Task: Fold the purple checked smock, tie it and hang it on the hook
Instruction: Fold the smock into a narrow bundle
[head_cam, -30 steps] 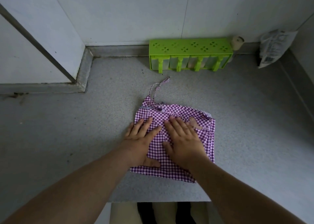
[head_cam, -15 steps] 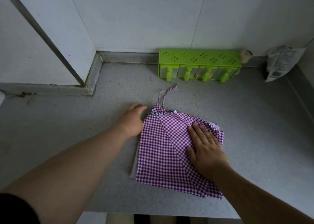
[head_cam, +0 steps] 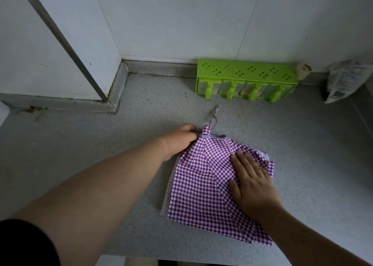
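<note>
The purple checked smock (head_cam: pixel 203 187) lies folded into a rough square on the grey counter, with a pale lining edge showing along its left side. Its thin tie strings (head_cam: pixel 214 116) trail from the top corner toward the wall. My left hand (head_cam: pixel 179 139) grips the smock's upper left corner near the striped trim, fingers curled round the cloth. My right hand (head_cam: pixel 252 183) lies flat with straight fingers on the smock's right half, pressing it down. No hook is in view.
A green plastic rack (head_cam: pixel 246 79) with several compartments stands against the back wall. A small beige object (head_cam: pixel 302 71) sits at its right end. A crumpled white printed bag (head_cam: pixel 345 79) leans in the far right corner. The counter's front edge (head_cam: pixel 141 255) runs below my arms.
Both hands pressed the smock flat a second ago. My left hand has since moved to the upper left corner and taken hold of it; my right hand shifted onto the right half.
</note>
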